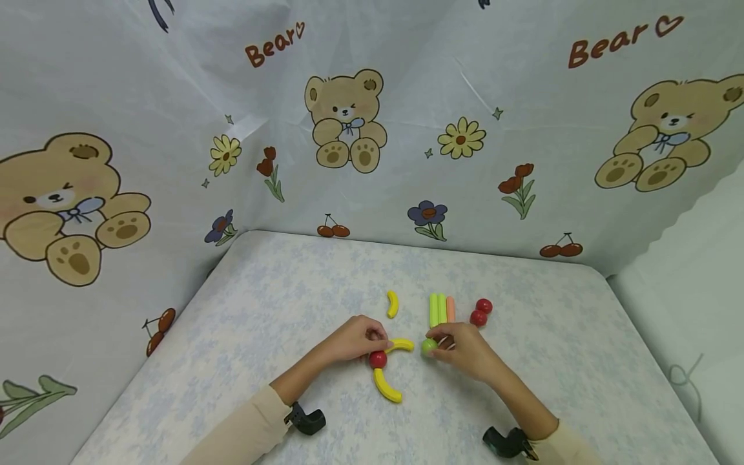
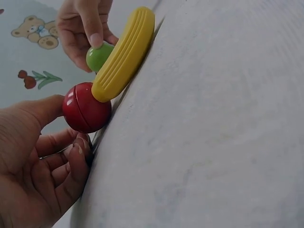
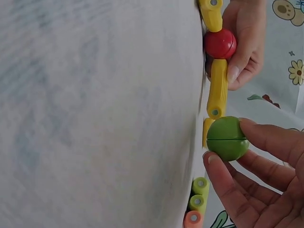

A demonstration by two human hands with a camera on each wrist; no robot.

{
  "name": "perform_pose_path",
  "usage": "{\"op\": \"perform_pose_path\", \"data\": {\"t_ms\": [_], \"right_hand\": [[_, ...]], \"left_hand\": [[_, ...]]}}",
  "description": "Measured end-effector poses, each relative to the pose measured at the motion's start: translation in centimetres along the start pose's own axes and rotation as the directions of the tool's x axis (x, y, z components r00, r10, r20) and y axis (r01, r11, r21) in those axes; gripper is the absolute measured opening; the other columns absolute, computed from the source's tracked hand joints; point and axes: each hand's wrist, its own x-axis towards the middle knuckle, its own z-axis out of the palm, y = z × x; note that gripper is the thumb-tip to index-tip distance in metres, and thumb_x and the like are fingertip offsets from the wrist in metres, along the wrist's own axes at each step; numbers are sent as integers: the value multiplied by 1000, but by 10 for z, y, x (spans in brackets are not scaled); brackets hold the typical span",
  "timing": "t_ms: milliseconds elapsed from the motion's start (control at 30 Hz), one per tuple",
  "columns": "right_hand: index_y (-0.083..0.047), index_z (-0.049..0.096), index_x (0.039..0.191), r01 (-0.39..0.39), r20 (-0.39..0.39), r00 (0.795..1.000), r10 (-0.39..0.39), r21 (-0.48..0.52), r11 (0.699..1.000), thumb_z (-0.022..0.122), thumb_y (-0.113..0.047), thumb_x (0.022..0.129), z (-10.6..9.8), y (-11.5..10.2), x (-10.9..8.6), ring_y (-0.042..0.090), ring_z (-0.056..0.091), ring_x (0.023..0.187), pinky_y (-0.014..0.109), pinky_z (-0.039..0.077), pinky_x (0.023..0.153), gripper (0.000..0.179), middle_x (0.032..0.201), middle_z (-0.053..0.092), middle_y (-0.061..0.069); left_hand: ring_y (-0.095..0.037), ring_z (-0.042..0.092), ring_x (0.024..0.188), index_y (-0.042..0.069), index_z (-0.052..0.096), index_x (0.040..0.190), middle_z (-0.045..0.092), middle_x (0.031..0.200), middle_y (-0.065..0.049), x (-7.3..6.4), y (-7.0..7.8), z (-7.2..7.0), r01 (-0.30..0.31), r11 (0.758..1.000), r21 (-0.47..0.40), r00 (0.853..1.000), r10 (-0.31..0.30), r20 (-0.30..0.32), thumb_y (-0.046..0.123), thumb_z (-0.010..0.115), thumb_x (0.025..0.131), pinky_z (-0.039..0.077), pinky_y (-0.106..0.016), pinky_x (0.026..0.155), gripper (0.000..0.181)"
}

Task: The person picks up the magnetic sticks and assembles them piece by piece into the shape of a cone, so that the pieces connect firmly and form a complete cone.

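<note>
My head feed: the left hand [image 1: 359,337] grasps the held red ball [image 1: 378,360], thumb against its side, over the left-middle part of the desk [image 1: 279,290]. 2 curved yellow pieces touch that ball: the upper yellow piece [image 1: 402,345] points toward the right hand [image 1: 467,349], the lower yellow piece [image 1: 387,387] runs toward the person. Right hand pinches the green ball [image 1: 429,347] between thumb and fingers, apart from the upper piece; I can't tell if the ball touches the desk. Loose yellow piece [image 1: 392,304] lies farther back. Just beyond the right hand: 2 light-green sticks [image 1: 438,310] plus 1 orange stick [image 1: 450,310], side by side. 2 spare red balls [image 1: 481,312] touch each other to their right. Bear-print cloth [image 1: 407,39] hangs behind.
</note>
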Motion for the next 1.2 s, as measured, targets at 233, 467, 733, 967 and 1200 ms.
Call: {"op": "perform_pose_path", "data": {"t_ms": [233,467,733,967,1200], "right_hand": [[-1,75,107,16,30,999,-15,-42,999,84,-10,84,8,-4,8,16,68,81,20,55,67,27,98,73,4],[0,75,107,54,35,998,-53,-44,998,84,-9,84,12,-5,13,16,69,81,21,56,69,27,100,74,6],[-2,75,105,62,34,998,-61,-41,997,84,-8,83,16,-6,16,14,69,80,23,58,69,24,100,74,5],[-2,75,105,55,50,997,-54,-37,998,84,-6,83,17,-9,20,16,69,81,25,58,70,23,100,74,5],[-4,76,105,43,87,995,-38,-61,997,84,-6,83,17,-11,27,16,69,84,26,58,73,24,101,74,3]], "left_hand": [[-14,56,43,19,75,90,68,69,0,-5,3,0,43,998,-49,999,-43,-15,32,74,95,51,-29,41,14],[-15,58,43,17,74,92,69,70,-2,-6,3,-1,52,995,-84,999,-53,-8,31,74,95,53,-32,42,14],[-15,58,44,16,74,89,69,69,-1,-9,1,-1,51,995,-83,999,-51,-4,29,74,95,54,-31,44,15],[-15,57,43,13,75,87,67,65,-1,-10,-3,-1,28,997,-66,1000,-29,-6,28,74,95,52,-30,43,17],[-17,57,43,17,75,102,69,70,-1,-9,-5,-2,-4,996,-86,1000,4,7,31,75,94,51,-30,43,17]]}}
